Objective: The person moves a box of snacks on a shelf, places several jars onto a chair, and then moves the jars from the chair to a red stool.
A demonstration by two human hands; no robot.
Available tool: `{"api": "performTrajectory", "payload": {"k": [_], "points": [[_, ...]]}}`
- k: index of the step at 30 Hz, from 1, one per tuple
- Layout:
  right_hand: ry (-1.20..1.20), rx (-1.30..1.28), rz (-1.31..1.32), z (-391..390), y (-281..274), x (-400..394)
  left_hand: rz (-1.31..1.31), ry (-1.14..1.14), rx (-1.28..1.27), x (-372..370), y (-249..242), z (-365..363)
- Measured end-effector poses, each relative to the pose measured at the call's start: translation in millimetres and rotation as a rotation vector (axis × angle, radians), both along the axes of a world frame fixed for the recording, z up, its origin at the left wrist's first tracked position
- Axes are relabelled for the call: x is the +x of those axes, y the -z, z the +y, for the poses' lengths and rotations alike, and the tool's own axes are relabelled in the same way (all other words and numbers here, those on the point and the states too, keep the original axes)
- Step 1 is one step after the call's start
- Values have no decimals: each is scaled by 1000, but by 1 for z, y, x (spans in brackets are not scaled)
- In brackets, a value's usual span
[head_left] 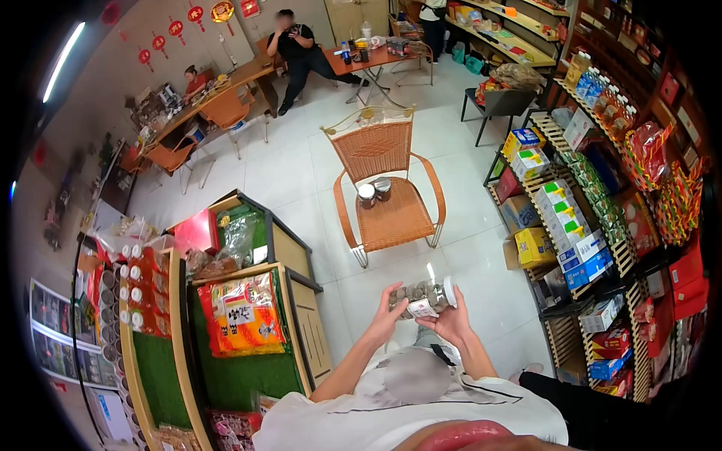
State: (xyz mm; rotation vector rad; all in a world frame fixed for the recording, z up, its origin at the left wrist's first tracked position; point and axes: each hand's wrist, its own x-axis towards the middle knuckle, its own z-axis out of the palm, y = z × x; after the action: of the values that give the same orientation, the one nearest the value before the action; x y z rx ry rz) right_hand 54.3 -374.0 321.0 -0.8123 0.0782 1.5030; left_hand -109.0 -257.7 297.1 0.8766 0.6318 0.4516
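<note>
- Slatted shelving: stands at two o'clock from the held jar. Hold both elbows inward; its packed edge could catch a sleeve.
- Display stand: stands at nine o'clock, beside the left forearm. Allow clearance before swinging the jar that way.
- Woven chair: stands at about eleven o'clock, ahead of the hands, facing the wearer.
- Left hand: partly closed, fingers and thumb spread to the jar's width at its base end. Apply firm, even pressure; smooth walls may slip.
- Right hand: partly closed, cupped beneath the lid end. Let this palm carry the weight; the lid alone should not serve as a handle.
- Clear jar: held in both hands in front of the torso, lying nearly on its side, lid end toward two o'clock. Dark, lumpy pieces show inside. Turn it slowly about its long axis, as the contents may shift and upset the balance.
- Two small jars: stand close together near the eleven o'clock edge of the seat. Avoid jolting the chair.
- Jar label: faces upward. Place fingers beside it for unobstructed viewing; its print is too small to read.
- White lid: appears seated. Check its fit before tilting further.
</note>
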Motion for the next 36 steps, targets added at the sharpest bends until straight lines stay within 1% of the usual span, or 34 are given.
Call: {"api": "performTrajectory", "payload": {"k": [3,8,11,14,21,25,27,28,29,31,32,35,36], "points": [[31,3,20,18,12,39,85,66,107,38,7,23],[4,78,108,51,14,113,230,125,331,110,-14,61],[4,80,91,74,12,151,199,123,388,147,-16,83],[-10,56,95,93,12,180,233,133,644,175,-29,96],[-19,-11,108,144,17,206,219,133,592,199,-12,145],[-47,-79,64,190,25,212,273,156,604,197,11,190],[-99,-107,26,218,17,211,317,149,616,188,23,213],[-116,-94,6,236,9,210,362,138,677,186,26,227],[-155,-89,4,254,8,209,309,101,561,182,28,240],[-224,-92,-1,285,5,211,187,45,322,177,14,260],[-269,-104,-40,303,2,212,244,9,569,173,31,270],[-380,-123,-107,349,-10,208,201,-76,432,165,28,294],[-399,-124,-100,360,-8,206,222,-110,467,162,30,301]]}}
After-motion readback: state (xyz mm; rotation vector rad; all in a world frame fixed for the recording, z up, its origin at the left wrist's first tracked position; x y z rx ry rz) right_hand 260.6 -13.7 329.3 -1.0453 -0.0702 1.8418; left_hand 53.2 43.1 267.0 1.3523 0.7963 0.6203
